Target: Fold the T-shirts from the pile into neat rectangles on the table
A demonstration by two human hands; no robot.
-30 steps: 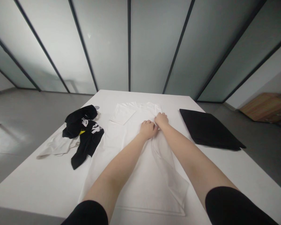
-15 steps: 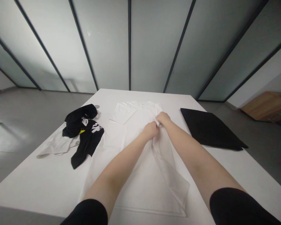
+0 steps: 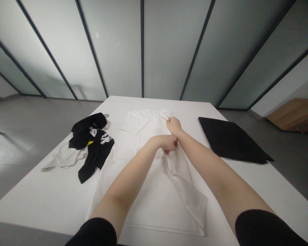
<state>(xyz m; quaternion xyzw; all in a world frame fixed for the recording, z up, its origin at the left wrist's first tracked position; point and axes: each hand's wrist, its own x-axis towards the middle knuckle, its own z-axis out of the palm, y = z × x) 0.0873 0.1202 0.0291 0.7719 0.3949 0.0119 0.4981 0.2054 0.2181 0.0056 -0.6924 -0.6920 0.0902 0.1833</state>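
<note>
A white T-shirt (image 3: 143,177) lies flat on the white table (image 3: 41,201), collar toward the far side, its right side folded inward. My right hand (image 3: 173,125) pinches the shirt's fabric near the right shoulder by the collar. My left hand (image 3: 167,143) is closed on the folded edge of the same shirt just below, its fingers curled under the cloth. The two hands are close together but apart, the right arm crossing behind the left wrist.
A crumpled black garment with white print (image 3: 92,145) lies on a white cloth (image 3: 59,159) at the left. A flat folded black garment (image 3: 231,140) rests at the right. Frosted glass panels stand behind the table. A wooden cabinet (image 3: 295,114) is at the far right.
My right hand has moved up toward the collar with a pinch of fabric. My left hand has turned and slid slightly nearer, gripping the folded edge.
</note>
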